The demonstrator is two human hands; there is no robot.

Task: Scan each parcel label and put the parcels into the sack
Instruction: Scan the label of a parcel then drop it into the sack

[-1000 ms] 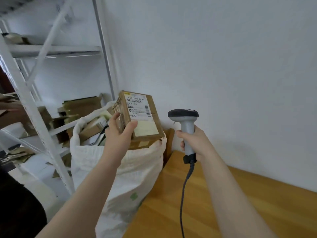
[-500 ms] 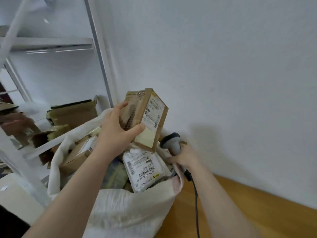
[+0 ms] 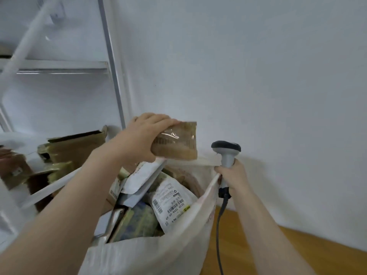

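While left hand (image 3: pixel 143 135) grips taped cardboard box (image 3: pixel 176 143) | right hand (image 3: pixel 232 175) grips scanner (image 3: pixel 226 149)

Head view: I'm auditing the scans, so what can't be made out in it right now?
- Cardboard parcel in the left hand: label turned away; only a blurred taped side shows.
- Scanner: trigger covered by the right hand; cable leaves the bottom edge.
- Sack: base cut off by the bottom edge; deeper contents hidden by the top parcels.
- Shelf boxes: motion-blurred, labels unreadable.
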